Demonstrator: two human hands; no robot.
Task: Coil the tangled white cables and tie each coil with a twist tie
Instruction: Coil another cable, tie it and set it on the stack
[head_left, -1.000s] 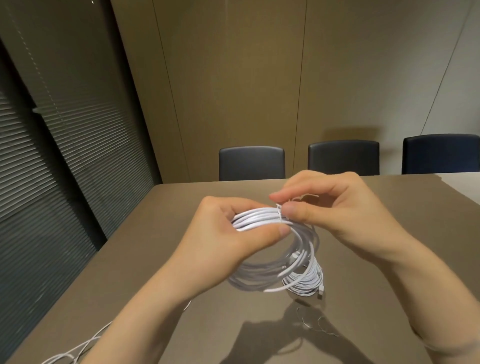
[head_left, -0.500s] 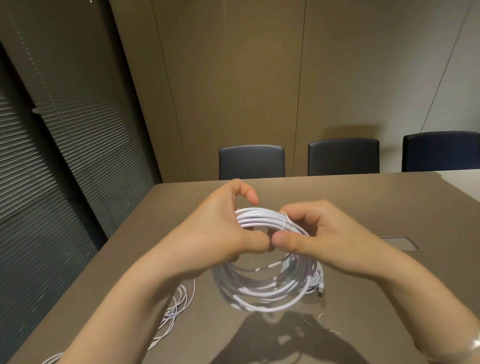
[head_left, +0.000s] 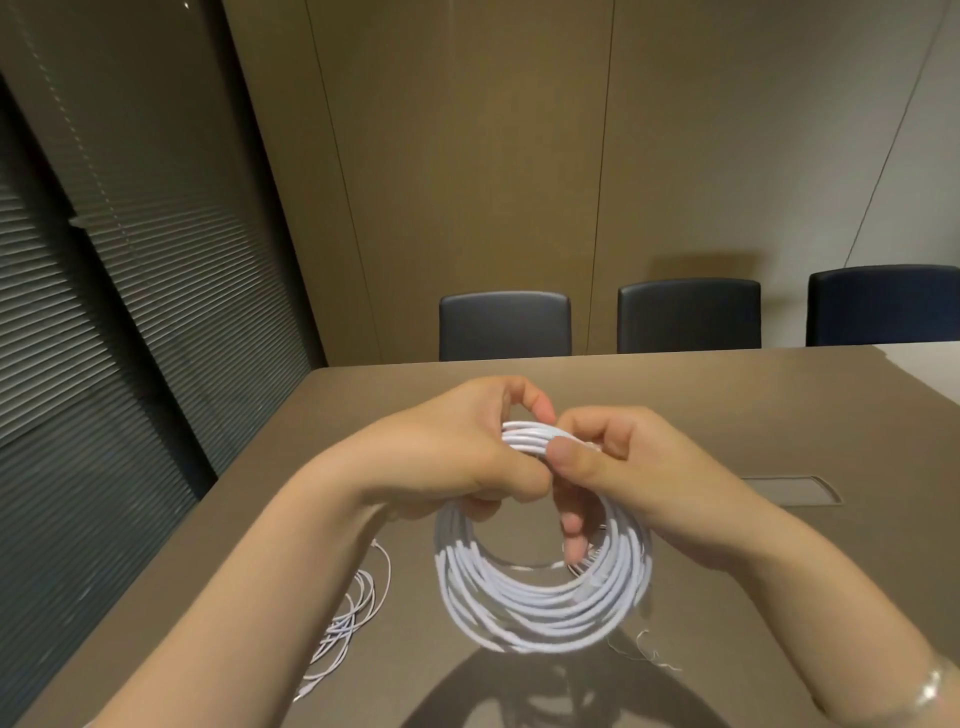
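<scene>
Both hands meet at the top of the white cable coil (head_left: 540, 597), which hangs down from the fingers, with its lower part at or just above the table (head_left: 727, 395). The left hand (head_left: 457, 452) is closed around the bundle of strands, its thumb and index finger curled over the top. The right hand (head_left: 623, 467) pinches the same bundle just beside the left fingertips, thumb pressed on the front; its lower fingers reach inside the ring. A twist tie probably sits under these fingertips, but it is hidden, so I cannot tell.

To do this step well, I think the left hand should keep the strands packed tightly while the right one turns the tie ends firmly, close to the bundle. Below the left wrist, loose white cables (head_left: 348, 618) lie on the table, not coiled. Thin spare ties (head_left: 644, 649) lie below the right wrist.
</scene>
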